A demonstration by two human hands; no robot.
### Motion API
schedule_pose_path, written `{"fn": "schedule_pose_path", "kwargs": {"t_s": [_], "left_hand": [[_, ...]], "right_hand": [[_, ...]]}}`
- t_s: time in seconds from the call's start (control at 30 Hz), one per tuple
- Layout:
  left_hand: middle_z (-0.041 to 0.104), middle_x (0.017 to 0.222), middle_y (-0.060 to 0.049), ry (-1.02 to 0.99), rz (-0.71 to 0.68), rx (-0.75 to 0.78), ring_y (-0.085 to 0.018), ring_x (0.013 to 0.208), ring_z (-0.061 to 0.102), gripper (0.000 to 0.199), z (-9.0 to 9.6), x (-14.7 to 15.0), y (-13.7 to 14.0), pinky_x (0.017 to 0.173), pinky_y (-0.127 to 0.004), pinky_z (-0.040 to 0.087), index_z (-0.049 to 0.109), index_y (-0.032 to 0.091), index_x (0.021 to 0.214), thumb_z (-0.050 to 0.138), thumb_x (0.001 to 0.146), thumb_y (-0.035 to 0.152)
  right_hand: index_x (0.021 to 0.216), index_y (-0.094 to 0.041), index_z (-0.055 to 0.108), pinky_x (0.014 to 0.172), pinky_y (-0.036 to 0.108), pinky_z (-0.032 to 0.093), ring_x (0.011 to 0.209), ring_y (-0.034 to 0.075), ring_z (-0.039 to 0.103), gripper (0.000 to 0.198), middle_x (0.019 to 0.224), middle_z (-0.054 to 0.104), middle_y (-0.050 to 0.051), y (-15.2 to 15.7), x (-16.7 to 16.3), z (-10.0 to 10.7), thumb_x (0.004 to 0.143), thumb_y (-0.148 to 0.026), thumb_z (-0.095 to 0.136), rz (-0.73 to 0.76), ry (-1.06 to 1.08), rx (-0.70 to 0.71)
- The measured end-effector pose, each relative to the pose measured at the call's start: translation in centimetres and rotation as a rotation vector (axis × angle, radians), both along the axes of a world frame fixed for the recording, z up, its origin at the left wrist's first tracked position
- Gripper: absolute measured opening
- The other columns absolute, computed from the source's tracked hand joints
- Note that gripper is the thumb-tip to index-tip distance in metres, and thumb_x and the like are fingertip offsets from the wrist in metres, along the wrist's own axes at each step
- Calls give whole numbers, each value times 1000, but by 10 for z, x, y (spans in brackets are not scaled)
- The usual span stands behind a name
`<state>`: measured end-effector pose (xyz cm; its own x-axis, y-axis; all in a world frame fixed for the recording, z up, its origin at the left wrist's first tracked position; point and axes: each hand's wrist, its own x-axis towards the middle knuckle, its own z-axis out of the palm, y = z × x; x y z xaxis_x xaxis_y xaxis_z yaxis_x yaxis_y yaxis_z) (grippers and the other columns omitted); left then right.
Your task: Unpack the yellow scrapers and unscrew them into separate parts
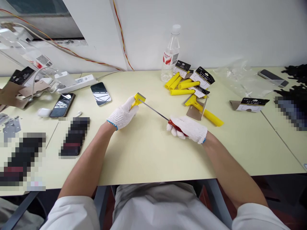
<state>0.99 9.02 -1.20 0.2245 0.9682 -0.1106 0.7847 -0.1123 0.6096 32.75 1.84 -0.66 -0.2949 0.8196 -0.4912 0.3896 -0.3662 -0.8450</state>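
My left hand (123, 114), in a white knit glove, is closed around the handle of a yellow scraper (138, 99); most of that handle is hidden by the fingers. A grey blade edge shows at the scraper's head. My right hand (188, 127), gloved too, grips the red handle of a screwdriver (157, 112). The long metal shaft points left and its tip meets the scraper's head. Right of my right hand lies another yellow scraper (206, 111), partly on a piece of brown-backed card.
Behind my right hand are several yellow handles (183, 92) with black-and-white cards (202, 77) and a plastic bottle (170, 54). Clear plastic film (244, 80) and a folded card (250, 104) lie right. Phones (101, 93), a power strip (78, 83) and cardboard (14, 94) occupy the left.
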Motion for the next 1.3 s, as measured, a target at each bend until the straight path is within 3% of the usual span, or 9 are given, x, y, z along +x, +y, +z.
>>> {"fn": "schedule_pose_path", "kwargs": {"t_s": [0.13, 0.27, 0.43, 0.6, 0.77, 0.93, 1.07, 1.2, 1.3], "left_hand": [[72, 94, -2, -19, -13, -25, -19, 70, 62, 47, -1, -1, 0, 68, -32, 48, 62, 26, 149, 50, 108, 46], [70, 90, -2, -19, -5, -16, -19, 69, 61, 46, -3, -2, 0, 67, -32, 46, 62, 26, 147, 52, 108, 46], [72, 94, -1, -57, -6, -34, -17, 66, 57, 46, -1, -1, -1, 67, -32, 46, 62, 28, 149, 50, 108, 44], [71, 93, 0, -42, -17, -44, -17, 68, 58, 49, 1, -1, -1, 68, -33, 47, 60, 27, 153, 50, 108, 44], [74, 96, -2, -62, -12, -41, -17, 68, 59, 54, 2, 0, -1, 68, -32, 47, 57, 27, 158, 50, 108, 46], [74, 95, -1, -41, -4, -47, -17, 66, 57, 51, 1, -1, -1, 66, -32, 46, 58, 29, 155, 50, 108, 46], [73, 95, 0, -68, -10, -51, -16, 66, 57, 48, 1, -1, -2, 66, -31, 46, 59, 29, 152, 50, 108, 47], [71, 92, 0, -55, 0, -48, -17, 68, 58, 43, 2, 1, -3, 68, -33, 45, 62, 28, 144, 50, 106, 44], [71, 91, 0, -48, 0, -45, -18, 69, 59, 44, 4, 2, -4, 70, -34, 46, 62, 28, 145, 49, 106, 44]], "right_hand": [[88, -22, 60, 49, 25, 38, 47, 10, 49, 52, 66, 66, 0, 0, -1, -3, 107, -70, 70, 44, -105, 10], [97, -19, 69, 46, 27, 33, 43, 10, 36, 66, 64, 66, 1, 0, -2, -6, 112, -81, 49, 61, 18, -29], [89, -22, 60, 51, 25, 41, 51, 12, 51, 50, 66, 65, 0, 0, -2, -7, 107, -67, 72, 36, -66, 15], [92, -20, 67, 48, 26, 37, 47, 10, 42, 65, 66, 64, 1, -2, -2, -3, 113, -79, 51, 45, 21, -42], [86, -22, 58, 52, 25, 42, 52, 12, 53, 50, 66, 65, 1, -1, -3, -3, 106, -65, 73, 35, -91, 7], [95, -19, 68, 49, 26, 36, 45, 10, 41, 61, 64, 62, 0, -1, -3, -6, 117, -71, 44, 52, -2, -9], [91, -21, 61, 52, 25, 40, 52, 11, 52, 44, 66, 64, 0, -1, -3, -4, 109, -60, 69, 6, -66, -3], [95, -20, 66, 49, 28, 36, 45, 11, 41, 57, 64, 65, 0, -2, -2, -1, 111, -74, 58, 72, -30, -7], [93, -19, 70, 50, 28, 40, 51, 12, 46, 63, 72, 70, 4, -2, -2, -1, 110, -78, 55, 30, 22, -22]]}}
